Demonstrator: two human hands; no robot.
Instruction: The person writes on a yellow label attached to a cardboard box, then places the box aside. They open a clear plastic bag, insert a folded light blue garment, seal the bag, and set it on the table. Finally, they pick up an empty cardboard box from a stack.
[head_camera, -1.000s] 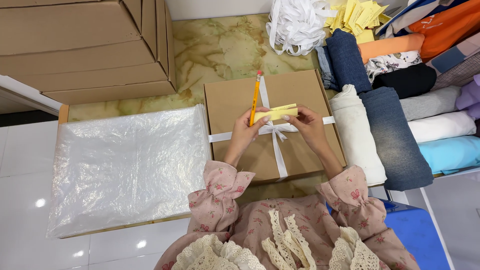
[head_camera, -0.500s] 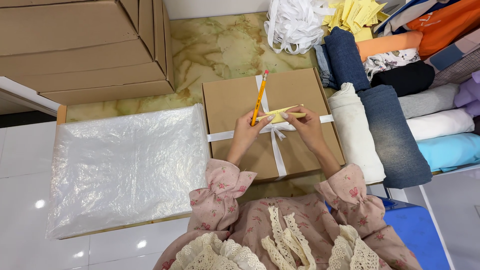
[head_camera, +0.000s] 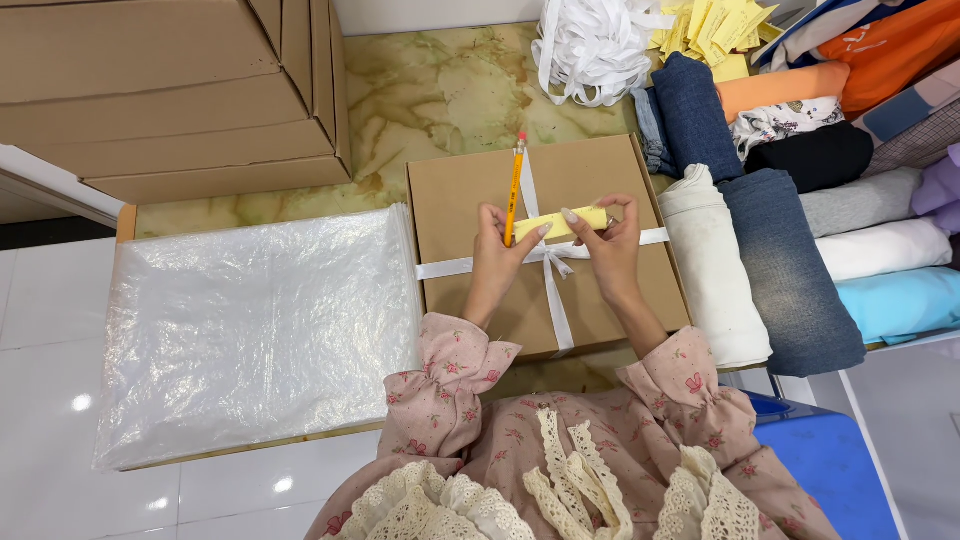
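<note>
Marble floor (head_camera: 440, 90), ribboned box (head_camera: 600, 170), folded clothes (head_camera: 790, 260)

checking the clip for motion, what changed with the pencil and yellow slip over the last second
The pencil in the left hand swung from leaning right to nearly upright, eraser end up. The yellow slip, held by both hands, went from tilted to almost level over the bow. The right hand slid slightly toward the slip's right end. The cardboard box, white ribbon, plastic bags and folded clothes stayed put.
</note>
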